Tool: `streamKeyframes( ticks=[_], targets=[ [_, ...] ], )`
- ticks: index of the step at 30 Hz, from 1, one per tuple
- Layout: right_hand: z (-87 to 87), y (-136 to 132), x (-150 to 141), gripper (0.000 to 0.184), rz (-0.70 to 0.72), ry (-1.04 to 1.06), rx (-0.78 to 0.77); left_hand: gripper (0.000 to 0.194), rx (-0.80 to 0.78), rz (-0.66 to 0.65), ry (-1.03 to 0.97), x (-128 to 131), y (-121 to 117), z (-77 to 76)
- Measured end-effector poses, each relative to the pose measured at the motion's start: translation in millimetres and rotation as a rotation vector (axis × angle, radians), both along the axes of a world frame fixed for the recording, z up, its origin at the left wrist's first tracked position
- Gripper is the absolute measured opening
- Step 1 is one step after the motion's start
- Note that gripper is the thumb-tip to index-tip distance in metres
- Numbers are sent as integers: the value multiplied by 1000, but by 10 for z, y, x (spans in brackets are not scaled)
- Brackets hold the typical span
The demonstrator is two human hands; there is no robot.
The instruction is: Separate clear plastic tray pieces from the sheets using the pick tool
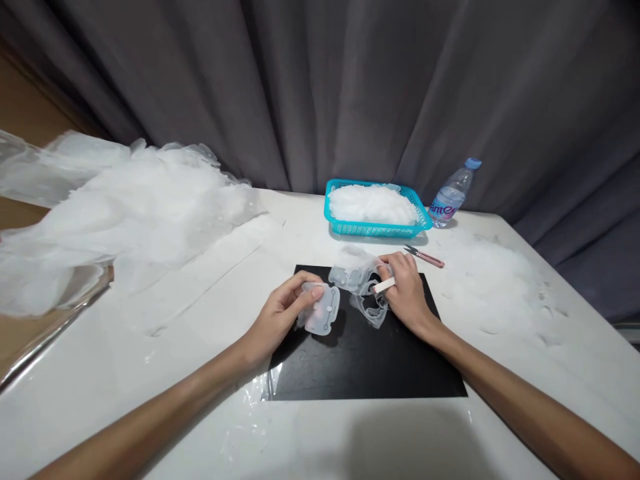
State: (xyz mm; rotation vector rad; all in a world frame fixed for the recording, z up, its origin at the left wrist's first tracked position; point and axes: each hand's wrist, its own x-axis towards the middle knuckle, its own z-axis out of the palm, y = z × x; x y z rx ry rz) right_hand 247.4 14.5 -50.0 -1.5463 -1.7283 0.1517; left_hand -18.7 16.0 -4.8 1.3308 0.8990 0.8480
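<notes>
A translucent sheet heap, far left, was cut off. Over the black mat, the right hand clasped crumpled film and a mostly hidden white stick; the left hand pinched a notched translucent piece, jutting rightward.

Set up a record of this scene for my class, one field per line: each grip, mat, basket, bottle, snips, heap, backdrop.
Left grip: holds a translucent piece with printed markings
Right grip: holds clear scraps; white item at fingers, kind unclear
Mat: black, under the work
Basket: blue, holds white pile
Bottle: blue cap, right of basket
Snips: on table, beyond mat
Heap: whitish, at left
Backdrop: grey curtain
</notes>
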Motion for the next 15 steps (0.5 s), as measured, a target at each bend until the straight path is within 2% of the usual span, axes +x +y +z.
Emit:
streamKeyframes(
  ticks=[3,5,7,9,10,12,14,15],
  targets=[
    [82,8,4,24,-34,99,35,26,-32,28,5,-5,8,-10],
    [218,23,60,26,-39,180,66,27,-64,39,-9,-6,11,-20],
    [464,30,211,29,-36,252,114,27,-82,41,-23,-3,7,-22],
    [807,12,482,36,-70,229,190,27,-85,40,-29,0,0,-12],
    [992,-10,662,38,-84,193,165,27,-83,36,-28,2,-4,-4],
    [1321,-70,1086,44,-96,161,-16,27,-74,27,-20,5,-8,11],
    [1519,-133,1558,42,-100,139,-268,28,-55,19,-6,8,-8,18],
    [1552,-158,1797,44,-113,95,-371,28,-46,17,-1,9,-8,19]
  ],
)
